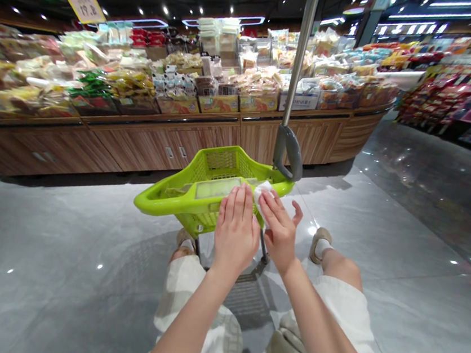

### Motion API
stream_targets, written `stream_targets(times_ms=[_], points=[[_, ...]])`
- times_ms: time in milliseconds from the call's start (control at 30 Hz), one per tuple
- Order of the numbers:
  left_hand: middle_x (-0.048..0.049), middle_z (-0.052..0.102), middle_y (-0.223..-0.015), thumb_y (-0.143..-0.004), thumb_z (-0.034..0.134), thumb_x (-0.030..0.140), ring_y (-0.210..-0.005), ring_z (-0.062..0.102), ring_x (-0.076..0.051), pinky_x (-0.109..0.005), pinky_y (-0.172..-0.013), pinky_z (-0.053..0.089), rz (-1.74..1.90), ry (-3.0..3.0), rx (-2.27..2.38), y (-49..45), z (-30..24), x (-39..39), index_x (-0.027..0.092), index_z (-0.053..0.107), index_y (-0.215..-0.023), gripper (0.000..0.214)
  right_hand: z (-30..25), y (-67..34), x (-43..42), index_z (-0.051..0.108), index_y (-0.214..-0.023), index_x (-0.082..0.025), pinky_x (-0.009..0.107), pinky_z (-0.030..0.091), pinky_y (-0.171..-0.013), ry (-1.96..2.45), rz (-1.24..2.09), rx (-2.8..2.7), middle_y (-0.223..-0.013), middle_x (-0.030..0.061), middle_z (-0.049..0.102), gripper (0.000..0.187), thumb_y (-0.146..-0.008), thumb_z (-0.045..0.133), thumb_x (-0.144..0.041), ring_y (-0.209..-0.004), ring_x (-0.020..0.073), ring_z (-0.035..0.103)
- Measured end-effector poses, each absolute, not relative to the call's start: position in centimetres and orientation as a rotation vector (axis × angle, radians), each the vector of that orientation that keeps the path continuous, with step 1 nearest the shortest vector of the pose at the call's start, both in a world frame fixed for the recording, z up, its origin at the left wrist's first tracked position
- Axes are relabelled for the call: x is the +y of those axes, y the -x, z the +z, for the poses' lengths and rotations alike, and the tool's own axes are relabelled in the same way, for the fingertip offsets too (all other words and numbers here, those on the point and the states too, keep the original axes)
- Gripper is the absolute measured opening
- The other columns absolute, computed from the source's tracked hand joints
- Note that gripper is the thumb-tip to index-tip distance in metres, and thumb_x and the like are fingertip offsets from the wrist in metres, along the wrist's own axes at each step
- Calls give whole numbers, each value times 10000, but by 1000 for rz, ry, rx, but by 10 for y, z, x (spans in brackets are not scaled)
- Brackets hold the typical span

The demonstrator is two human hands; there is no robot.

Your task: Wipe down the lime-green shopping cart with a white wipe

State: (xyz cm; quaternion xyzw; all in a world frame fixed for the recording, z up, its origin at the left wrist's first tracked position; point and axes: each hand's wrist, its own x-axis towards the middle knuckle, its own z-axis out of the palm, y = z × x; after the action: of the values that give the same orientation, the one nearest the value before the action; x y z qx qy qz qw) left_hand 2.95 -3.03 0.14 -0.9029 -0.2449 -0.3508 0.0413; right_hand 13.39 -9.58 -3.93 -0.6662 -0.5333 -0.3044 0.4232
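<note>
A lime-green shopping cart point(159, 206) stands in front of my knees, with a clear panel point(217, 189) set into its handle side. My left hand point(235, 230) lies on the handle with its fingers stretched out flat, just right of the panel. Beside it, my right hand point(279, 229) presses a crumpled white tissue point(263, 189) against the handle, its fingertips on the tissue and the little finger lifted away. At the cart's right corner rises a metal pole point(301, 59) from a grey loop-shaped piece point(296, 156). My hands hide part of the handle.
A long wooden display counter point(146, 142) full of packaged snacks runs behind the cart. Above its left part hangs a price sign point(86, 7). More shelves of goods point(435, 97) stand at the right. Glossy grey floor point(61, 247) surrounds my legs.
</note>
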Motion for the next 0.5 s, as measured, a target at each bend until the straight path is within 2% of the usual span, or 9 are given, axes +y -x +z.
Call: stream_targets(times_ms=[67, 133, 233, 333, 500], points=[[-144, 369, -1545, -925, 391, 193, -1453, 284, -250, -461, -1191, 234, -1086, 2765, -737, -29, 2, -30, 118, 183, -1529, 643, -47, -144, -99, 413, -1453, -291, 498, 152, -1160, 1703, -763, -1158, -1448, 56, 510, 753, -751, 354, -26, -1370, 205, 436], [-141, 372, -1543, -925, 392, 192, -1451, 289, -250, -459, -1193, 231, -1088, 2764, -734, -29, 2, -31, 117, 176, -1531, 648, -55, -155, -101, 452, -1427, -308, 522, 200, -1149, 1676, -724, -957, -1453, 46, 503, 754, -739, 336, -24, -1374, 204, 431], [-138, 375, -1542, -923, 392, 187, -1451, 291, -253, -452, -1197, 220, -1087, 2755, -754, -29, 1, -31, 108, 198, -1526, 638, -60, -170, -97, 494, -1400, -292, 472, 338, -1119, 1490, -534, -804, -1449, 38, 507, 663, -787, 367, -71, -1360, 189, 450], [-143, 381, -1537, -922, 394, 187, -1451, 288, -254, -448, -1198, 217, -1085, 2747, -761, -29, 1, -31, 89, 227, -1516, 625, -51, -187, -87, 541, -1366, -251, 428, 373, -1117, 1283, -319, -773, -1440, 43, 518, 548, -833, 455, -155, -1347, 198, 465], [-148, 394, -1527, -918, 390, 181, -1440, 303, -266, -464, -1188, 221, -1113, 2739, -740, -28, 0, -31, 87, 225, -1517, 628, -21, -228, -78, 670, -1208, -218, 421, 469, -1010, 1198, -56, -880, -1210, 46, 694, 429, -824, 478, -212, -1168, 234, 614]])
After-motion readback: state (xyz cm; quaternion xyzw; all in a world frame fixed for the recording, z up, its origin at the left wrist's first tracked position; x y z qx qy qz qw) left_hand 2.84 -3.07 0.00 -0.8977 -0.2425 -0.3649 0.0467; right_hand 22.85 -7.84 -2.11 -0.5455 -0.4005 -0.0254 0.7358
